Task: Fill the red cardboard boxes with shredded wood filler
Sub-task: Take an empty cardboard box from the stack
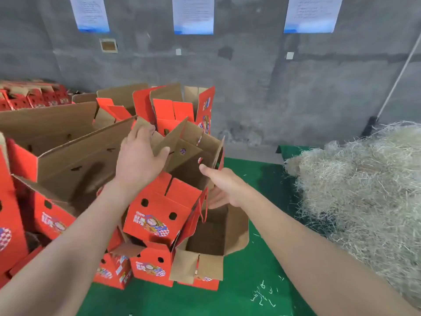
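Gripping a brown top flap of the upper red box [157,213], the left hand [139,160] has its fingers curled over the flap's far edge and its thumb pressed on the near face. The right hand [227,190] is at the box's right wall. Its thumb is straight, tip at the upright side flap, and its fingers reach in low beside the red cord handle [204,208]. Cannot tell whether this hand actually clamps the wall.

The box sits between the two hands and slightly below them, perched on other red boxes.

Edges and room:
- Left of the left hand: a crowded stack of red boxes [57,160], flaps up and overlapping, close against the held box.
- Directly under the right hand: an open box [205,245], mouth up, brown floor showing.
- Right of the right hand: a strip of green mat [262,183], then the heap of shredded wood filler [364,190], well apart from that hand.
- By the right forearm: loose strands [264,295] scattered on the mat.
- Beyond both hands: a grey wall [273,87].

Orientation: the held box's mouth faces up, with its flaps standing. The printed front panel faces the person, top edge leaning slightly away. With flaps raised the box reads taller than wide. Cannot tell which side of its base is longer.
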